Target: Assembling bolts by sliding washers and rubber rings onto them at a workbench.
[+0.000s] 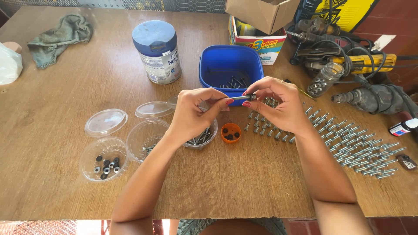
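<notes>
Both hands pinched one screw [243, 97] above the tabletop [52, 191]: left hand [193, 114] fingers on its tip, right hand [274, 104] fingers on its head, blue tub [230, 65] just at 12 o'clock, orange cap [230, 132] at 6.

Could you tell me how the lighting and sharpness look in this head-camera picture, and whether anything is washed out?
Head view: bright daylight, sharp on the hands and the screw held between left hand and right hand; soft shadows under the forearms on the wooden table; the white bag at the left edge is overexposed; edges bow slightly from the wide lens.
</notes>
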